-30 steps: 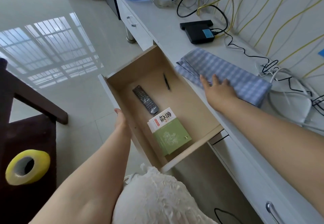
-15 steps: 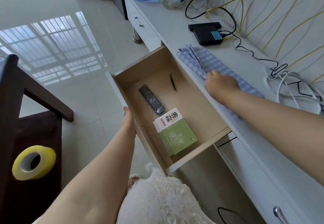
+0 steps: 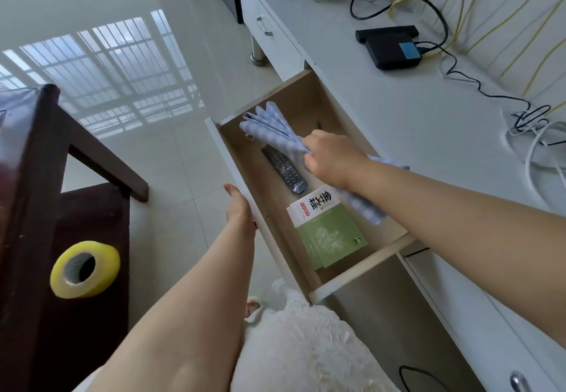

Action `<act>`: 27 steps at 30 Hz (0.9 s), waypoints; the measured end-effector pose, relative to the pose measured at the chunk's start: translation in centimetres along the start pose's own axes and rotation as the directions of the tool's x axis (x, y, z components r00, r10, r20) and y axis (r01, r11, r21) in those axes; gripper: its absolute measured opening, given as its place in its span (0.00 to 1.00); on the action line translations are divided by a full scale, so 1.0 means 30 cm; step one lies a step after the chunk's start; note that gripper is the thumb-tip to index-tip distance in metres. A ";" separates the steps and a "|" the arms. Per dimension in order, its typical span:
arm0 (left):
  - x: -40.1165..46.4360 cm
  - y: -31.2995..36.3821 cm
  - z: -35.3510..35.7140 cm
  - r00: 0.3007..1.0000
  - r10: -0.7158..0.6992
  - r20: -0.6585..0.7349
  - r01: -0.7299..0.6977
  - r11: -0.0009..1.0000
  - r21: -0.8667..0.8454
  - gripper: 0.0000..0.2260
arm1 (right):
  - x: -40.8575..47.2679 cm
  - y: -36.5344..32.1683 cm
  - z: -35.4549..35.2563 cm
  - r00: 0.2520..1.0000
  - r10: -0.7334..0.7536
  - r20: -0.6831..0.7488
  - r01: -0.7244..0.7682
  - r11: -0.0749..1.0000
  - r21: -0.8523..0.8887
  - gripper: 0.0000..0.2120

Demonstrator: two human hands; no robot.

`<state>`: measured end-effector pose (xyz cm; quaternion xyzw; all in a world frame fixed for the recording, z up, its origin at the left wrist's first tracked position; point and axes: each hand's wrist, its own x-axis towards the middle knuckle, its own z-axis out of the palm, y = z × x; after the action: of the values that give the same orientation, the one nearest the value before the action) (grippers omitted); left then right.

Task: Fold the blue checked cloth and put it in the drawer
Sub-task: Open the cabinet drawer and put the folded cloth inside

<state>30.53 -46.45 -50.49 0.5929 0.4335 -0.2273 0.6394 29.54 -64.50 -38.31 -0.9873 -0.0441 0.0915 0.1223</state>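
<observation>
- I see a remote (image 3: 284, 171) and a green book (image 3: 329, 232) lying on the drawer (image 3: 235, 171) floor; a pen is barely visible at the back, mostly hidden.
- My right hand (image 3: 330, 158) curls its fingers round the folded cloth (image 3: 269, 129), held above the remote, ends fanning out on both sides.
- My left hand (image 3: 240, 210) rests on the drawer's front edge; I cannot tell how its fingers lie.
- Bare wood shows beside the book and near the back wall.
- On the counter (image 3: 398, 122), a black box (image 3: 392, 46) and cables (image 3: 533, 122) sit well apart from the drawer.
</observation>
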 end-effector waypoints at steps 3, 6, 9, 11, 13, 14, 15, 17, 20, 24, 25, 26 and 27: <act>0.010 -0.011 0.000 1.000 0.000 -0.004 0.000 1.000 -0.012 0.40 | 0.008 -0.005 -0.012 0.999 -0.038 -0.033 0.041 0.996 0.078 0.07; 0.003 -0.024 0.004 0.999 0.002 -0.051 -0.003 1.000 -0.028 0.39 | 0.017 0.005 -0.008 0.996 -0.013 -0.090 0.033 0.973 0.230 0.10; -0.010 -0.028 0.011 0.994 0.019 -0.105 -0.022 0.999 -0.030 0.39 | 0.022 0.027 0.034 0.989 0.038 -0.144 -0.013 0.985 0.170 0.09; -0.016 -0.028 0.014 0.993 0.018 -0.116 -0.022 0.999 -0.035 0.38 | 0.020 0.037 0.068 0.987 0.047 -0.155 -0.058 0.996 -0.067 0.07; -0.012 -0.028 0.017 0.993 0.007 -0.117 -0.011 0.999 -0.032 0.36 | 0.033 0.060 0.115 0.990 0.094 -0.104 -0.119 0.957 -0.266 0.14; -0.011 -0.028 0.017 0.993 0.008 -0.116 -0.011 1.000 -0.029 0.36 | 0.048 0.082 0.145 0.986 0.145 -0.085 -0.164 0.937 -0.308 0.16; -0.009 -0.027 0.017 0.994 0.011 -0.113 -0.015 0.999 -0.030 0.36 | 0.061 0.111 0.173 0.978 0.201 -0.065 -0.211 0.918 -0.335 0.18; -0.003 -0.026 0.017 0.994 0.019 -0.103 -0.024 0.999 -0.046 0.35 | 0.061 0.180 0.231 0.959 0.284 -0.012 -0.267 0.886 -0.380 0.18; 0.018 -0.026 0.019 0.994 0.033 -0.107 -0.040 0.997 -0.067 0.32 | 0.033 0.248 0.334 0.952 0.291 0.092 -0.242 0.905 -0.351 0.17; 0.021 -0.023 0.026 0.990 0.041 -0.136 -0.042 0.999 -0.006 0.34 | 0.030 0.271 0.419 0.904 0.343 0.254 -0.346 0.938 -0.032 0.22; 0.018 -0.018 0.028 0.988 0.042 -0.146 -0.041 0.999 0.011 0.35 | 0.031 0.275 0.420 0.883 0.347 0.315 -0.387 0.919 0.072 0.24; 0.014 -0.013 0.032 0.987 0.041 -0.156 -0.038 0.999 0.024 0.35 | 0.029 0.279 0.412 0.872 0.329 0.361 -0.400 0.906 0.141 0.24; 0.014 -0.011 0.036 0.985 0.041 -0.167 -0.035 0.999 0.037 0.35 | 0.023 0.280 0.395 0.871 0.299 0.390 -0.381 0.912 0.152 0.22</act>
<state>30.80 -47.45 -51.10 0.6291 0.4704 -0.1716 0.5946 28.48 -69.76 -51.83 -0.9257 0.1205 0.2944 0.2046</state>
